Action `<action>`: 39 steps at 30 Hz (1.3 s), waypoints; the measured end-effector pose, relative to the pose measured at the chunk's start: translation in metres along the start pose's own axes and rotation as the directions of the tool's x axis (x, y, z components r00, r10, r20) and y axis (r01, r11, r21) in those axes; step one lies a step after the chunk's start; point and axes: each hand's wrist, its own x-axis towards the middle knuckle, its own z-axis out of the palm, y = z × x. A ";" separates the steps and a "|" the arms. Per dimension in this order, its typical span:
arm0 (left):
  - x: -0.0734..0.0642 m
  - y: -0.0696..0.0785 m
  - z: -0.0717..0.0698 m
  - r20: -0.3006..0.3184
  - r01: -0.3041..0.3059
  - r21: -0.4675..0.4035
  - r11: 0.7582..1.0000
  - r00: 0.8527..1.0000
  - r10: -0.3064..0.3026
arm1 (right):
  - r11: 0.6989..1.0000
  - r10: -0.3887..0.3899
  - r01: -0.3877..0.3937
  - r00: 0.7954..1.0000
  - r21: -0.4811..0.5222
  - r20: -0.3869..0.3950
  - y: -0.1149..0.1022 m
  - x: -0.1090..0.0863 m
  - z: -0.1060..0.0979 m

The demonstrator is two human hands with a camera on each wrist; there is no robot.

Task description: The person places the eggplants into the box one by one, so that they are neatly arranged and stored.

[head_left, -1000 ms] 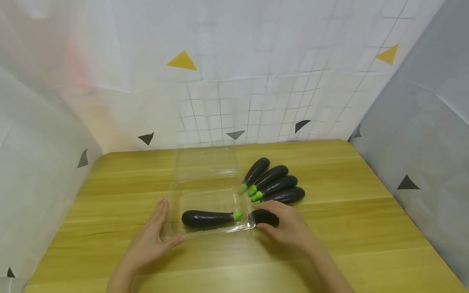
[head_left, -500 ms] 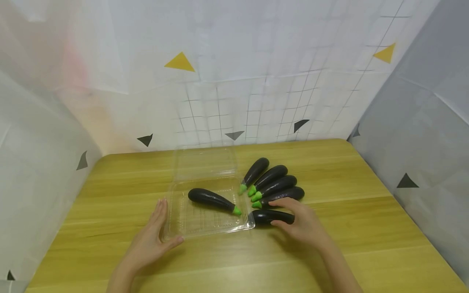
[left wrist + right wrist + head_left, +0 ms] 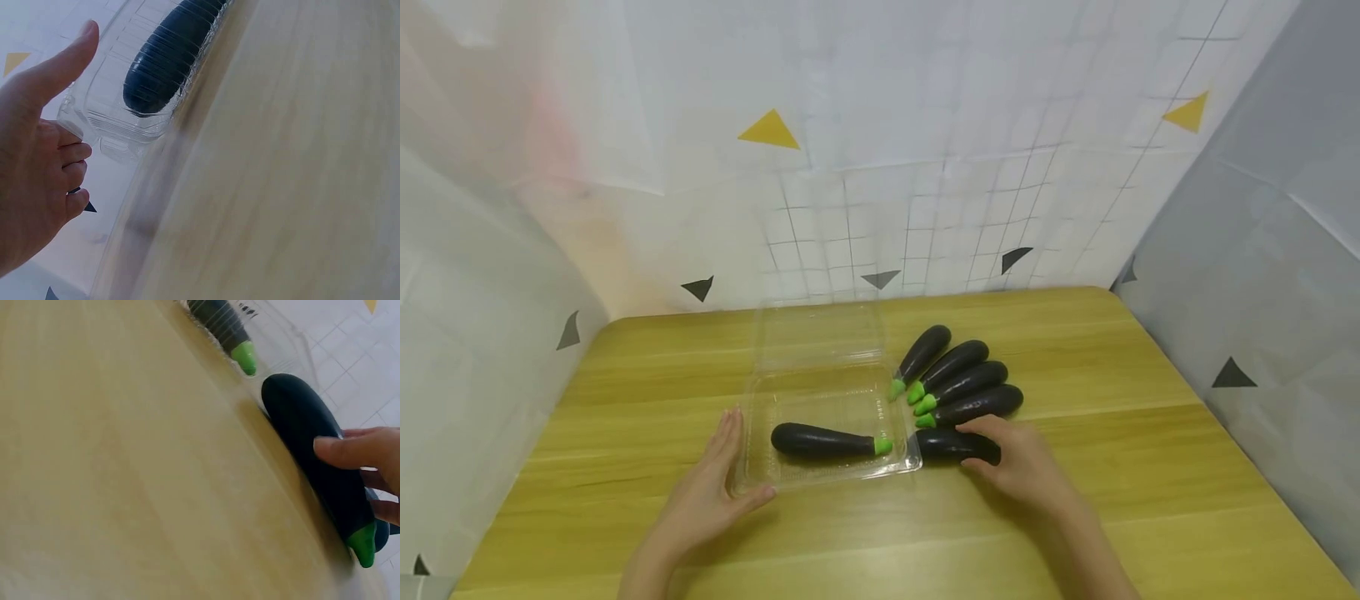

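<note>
A dark eggplant (image 3: 823,442) with a green stem lies crosswise inside a clear plastic clamshell box (image 3: 820,483) near its front wall. The box's lid (image 3: 820,329) is folded back behind it. My left hand (image 3: 707,496) spans the front left corner, with straight fingers along the left side and the thumb at the front edge. Outside the right wall, my right hand (image 3: 1026,462) pinches a second eggplant (image 3: 306,425) between thumb and fingers. Its rounded end reaches the box's front right corner; in the right wrist view its green stem points away from the box.
Several more eggplants (image 3: 966,383) lie fanned on the wooden table (image 3: 1112,417), right of the box and behind the held one, stems towards the box. A white sheet wall (image 3: 1037,192) stands behind the table, and grey sheets (image 3: 1262,275) flank the sides.
Inside the box the eggplant swung askew towards the back, then returned crosswise near the front. My right hand moved rightward from the box corner along the second eggplant. The left hand stayed.
</note>
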 end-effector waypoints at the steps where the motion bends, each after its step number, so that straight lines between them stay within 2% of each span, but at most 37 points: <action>1: 0.000 0.000 0.000 -0.001 -0.001 0.000 1.000 1.000 0.001 | 1.000 0.010 -0.010 1.000 -0.012 0.012 0.000 -0.001 0.001; 4: 0.000 0.000 0.000 -0.002 0.001 0.004 1.000 1.000 -0.001 | 1.000 0.029 -0.028 0.999 -0.013 0.022 0.000 -0.003 0.002; 10: 0.000 0.000 0.001 -0.007 -0.001 0.009 1.000 1.000 0.001 | 1.000 0.004 -0.004 1.000 -0.016 0.005 0.000 -0.003 -0.002; 15: 0.000 -0.001 0.001 -0.009 -0.009 0.004 1.000 1.000 0.009 | 1.000 -0.007 0.008 1.000 0.010 -0.030 -0.003 0.002 -0.019; 24: 0.000 -0.001 0.001 -0.011 -0.009 -0.001 1.000 1.000 0.009 | 0.999 0.054 -0.053 0.997 0.010 -0.051 -0.014 0.012 -0.045; 39: 0.000 -0.003 0.002 -0.011 -0.012 -0.001 1.000 1.000 0.012 | 1.000 0.000 0.000 0.999 0.016 -0.051 -0.036 0.044 -0.053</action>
